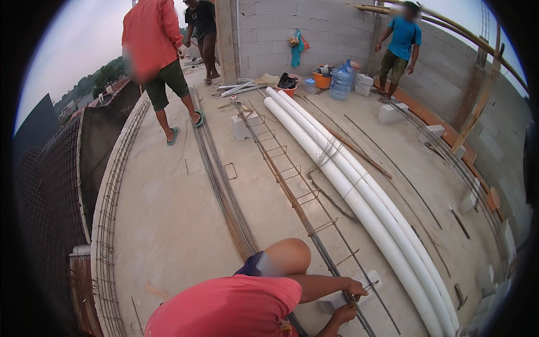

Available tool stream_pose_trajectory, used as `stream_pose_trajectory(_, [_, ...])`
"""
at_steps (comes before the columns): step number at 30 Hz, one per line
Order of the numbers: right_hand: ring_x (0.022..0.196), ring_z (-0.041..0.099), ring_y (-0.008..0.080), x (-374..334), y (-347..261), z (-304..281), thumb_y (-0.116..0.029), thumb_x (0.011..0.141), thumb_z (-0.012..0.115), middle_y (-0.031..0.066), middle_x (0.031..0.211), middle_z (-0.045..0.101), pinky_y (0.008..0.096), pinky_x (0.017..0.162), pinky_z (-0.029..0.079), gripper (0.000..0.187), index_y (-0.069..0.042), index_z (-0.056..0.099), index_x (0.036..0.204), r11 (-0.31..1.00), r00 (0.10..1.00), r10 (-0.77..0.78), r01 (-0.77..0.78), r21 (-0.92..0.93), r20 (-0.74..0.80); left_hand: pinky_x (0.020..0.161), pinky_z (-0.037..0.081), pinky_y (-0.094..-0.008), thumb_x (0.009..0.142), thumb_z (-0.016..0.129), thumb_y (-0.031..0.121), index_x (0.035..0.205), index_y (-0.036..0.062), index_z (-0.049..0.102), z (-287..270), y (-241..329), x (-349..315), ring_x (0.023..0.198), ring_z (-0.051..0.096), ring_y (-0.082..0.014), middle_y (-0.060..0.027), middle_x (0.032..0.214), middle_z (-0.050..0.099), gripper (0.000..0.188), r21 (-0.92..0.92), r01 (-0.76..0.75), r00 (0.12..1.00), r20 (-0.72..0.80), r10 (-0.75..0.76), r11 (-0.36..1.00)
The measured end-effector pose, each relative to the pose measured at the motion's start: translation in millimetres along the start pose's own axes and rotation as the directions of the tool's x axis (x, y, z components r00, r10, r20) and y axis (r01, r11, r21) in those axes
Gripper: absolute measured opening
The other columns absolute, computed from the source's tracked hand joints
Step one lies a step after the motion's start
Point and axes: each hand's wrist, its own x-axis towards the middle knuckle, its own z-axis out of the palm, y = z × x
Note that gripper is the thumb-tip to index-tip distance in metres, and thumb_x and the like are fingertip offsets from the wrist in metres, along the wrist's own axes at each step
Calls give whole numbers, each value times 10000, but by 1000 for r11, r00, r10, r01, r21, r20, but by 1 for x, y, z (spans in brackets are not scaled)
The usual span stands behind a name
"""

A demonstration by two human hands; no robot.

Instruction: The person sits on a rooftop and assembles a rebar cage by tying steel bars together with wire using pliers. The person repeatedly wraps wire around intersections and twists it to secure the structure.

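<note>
A long rebar cage of thin steel bars with square stirrups runs from a far concrete block to my hands. My left hand is closed beside a stirrup at the cage's near end; what its fingers pinch is too small to make out. Just below it, my right hand closes around the steel bars. A pale block lies under the cage there. My left arm reaches across from a red sleeve, next to my bent knee.
White pipes lie right of the cage, and a bundle of loose rebar lies left. Another cage follows the slab's left edge. Three people stand farther off, one in red. A water jug stands by the block wall.
</note>
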Motion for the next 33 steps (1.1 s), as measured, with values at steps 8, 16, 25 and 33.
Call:
stream_pose_trajectory(8, [823,627,464,-12,-13,15,-203,931,456,317,868,640,491,710,481,367,112,644,950,996,994,-89,86,38,71,582,486,-443,741,666,187,790,54,713,-9,-45,3,679,625,-327,-182,766,668,149,641,-464,884,374,280,611])
stream_pose_trajectory(16, [789,620,449,3,6,8,-193,927,445,302,874,645,465,708,473,360,103,648,956,984,977,-174,167,62,123,697,539,-408,702,735,208,868,-10,699,-17,12,-14,838,679,-309,-185,889,686,276,568,195,940,123,-317,800])
stream_pose_trajectory(25, [744,637,375,0,-39,-13,-201,921,490,271,840,663,438,680,468,349,102,664,930,990,978,-18,-12,139,207,709,523,-461,752,656,112,898,14,645,1,14,-40,871,652,-372,-192,874,663,176,538,135,991,-66,-119,832])
stream_pose_trajectory(33, [774,641,382,2,-26,1,-191,918,508,274,848,659,433,688,474,328,94,671,917,998,989,23,-33,62,143,749,526,-441,743,704,172,934,47,677,4,17,-30,923,661,-344,-169,957,679,230,466,390,919,-142,-367,794])
